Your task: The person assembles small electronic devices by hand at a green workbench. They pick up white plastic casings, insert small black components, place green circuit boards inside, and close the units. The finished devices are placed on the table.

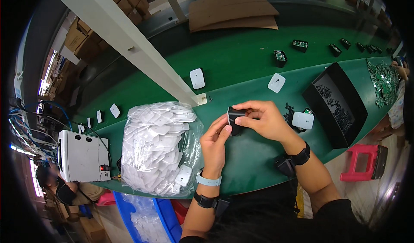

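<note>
Black electronics housing (pixel 236 112), held above the green worktop (pixel 254 161).
My left hand (pixel 213 142) and right hand (pixel 271 120) both pinch it; I judge it light, stiff, slightly slick, best taken by its edges.

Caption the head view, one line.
Left hand and right hand hold a black case over a green bench, between a bag of white plates and a black box of dark parts.

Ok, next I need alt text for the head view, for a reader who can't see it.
A person's left hand and right hand hold a small black case over a green workbench. A clear plastic bag of white plates lies to the left; a black bin of small dark parts stands to the right.
</note>
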Demonstrator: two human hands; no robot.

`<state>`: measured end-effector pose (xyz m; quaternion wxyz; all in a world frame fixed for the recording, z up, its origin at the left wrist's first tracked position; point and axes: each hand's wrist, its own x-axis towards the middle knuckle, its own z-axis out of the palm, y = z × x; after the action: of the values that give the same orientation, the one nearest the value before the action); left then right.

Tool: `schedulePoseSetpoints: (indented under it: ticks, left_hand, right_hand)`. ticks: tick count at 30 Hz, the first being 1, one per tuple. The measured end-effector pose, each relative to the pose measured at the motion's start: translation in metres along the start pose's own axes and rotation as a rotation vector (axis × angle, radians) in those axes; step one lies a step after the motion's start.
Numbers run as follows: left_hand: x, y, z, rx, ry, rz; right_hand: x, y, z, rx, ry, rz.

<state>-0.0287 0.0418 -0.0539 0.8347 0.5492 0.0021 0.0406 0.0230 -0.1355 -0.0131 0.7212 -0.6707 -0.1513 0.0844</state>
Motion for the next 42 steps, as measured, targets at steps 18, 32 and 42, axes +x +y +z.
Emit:
schedulePoseSetpoints:
  ticks: [18,32,42]
  left_hand:
    - [0.002,0.000,0.010,0.026,0.068,0.005]
    - [0.006,-0.022,0.004,0.240,0.140,0.035]
    - [0.001,-0.009,0.006,0.253,0.159,0.128]
  right_hand:
    - [0.006,0.023,0.010,0.181,-0.013,-0.030]
    - [0.166,0.030,-0.053,-0.560,0.022,0.118]
    - [0.179,0.022,-0.048,-0.868,-0.008,0.035]
